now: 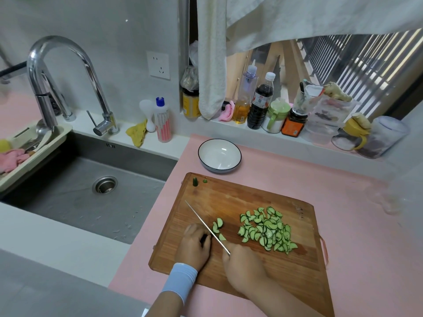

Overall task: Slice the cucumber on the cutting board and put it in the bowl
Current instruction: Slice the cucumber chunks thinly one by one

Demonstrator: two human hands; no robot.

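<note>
Cucumber slices: green half-moons heaped on board | left grip curled on stub | right grip clasps knife

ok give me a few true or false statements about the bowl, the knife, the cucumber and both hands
1. The bowl already holds cucumber slices. False: it is empty.
2. The right hand grips the knife. True.
3. The sliced pile lies on the cutting board, to the right of the blade. True.
4. The left hand lies flat on the pink counter. False: it is on the board, fingers curled over the cucumber stub beside the blade.
5. The two cucumber ends are in the sink. False: they sit at the board's far left corner.
</note>
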